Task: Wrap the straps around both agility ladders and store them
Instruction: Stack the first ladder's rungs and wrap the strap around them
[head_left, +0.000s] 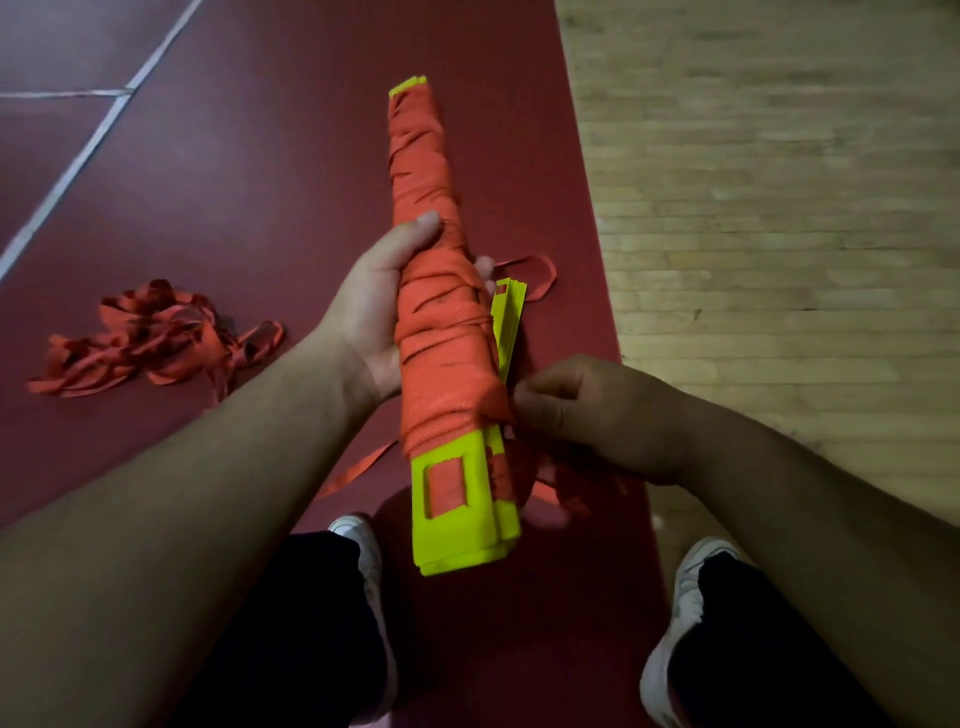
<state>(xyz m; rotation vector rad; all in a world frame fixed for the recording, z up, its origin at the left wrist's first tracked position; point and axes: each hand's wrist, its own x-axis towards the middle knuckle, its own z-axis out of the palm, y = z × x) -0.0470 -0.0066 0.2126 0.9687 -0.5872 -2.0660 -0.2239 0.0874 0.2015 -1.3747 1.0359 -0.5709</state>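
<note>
Far left of both grips, a loose heap of orange strap (156, 338) lies on the red mat (249, 171), well apart from the held bundle.

Left grip (371, 317): fingers curled round the middle of the wrapped ladder (441, 332) from its left side, thumb laid on top, fingertips showing past its right edge.

The ladder's long axis runs away from the person, with the far end tipped slightly left. Orange strap covers most of it, and the bare yellow end (460, 525) is nearest the body.

Right grip (587, 415): just right of the ladder's near end, fingers closed in a pinch on the strap tail (496, 408) at the lowest turn of the wrap. This grip is the nearer one to the tail, so the next move is probably pulling it tight or tucking it in.

A second yellow stack (509, 317) shows just right of the bundle; cannot tell if they touch. Wooden floor (779, 208) is furthest right.
</note>
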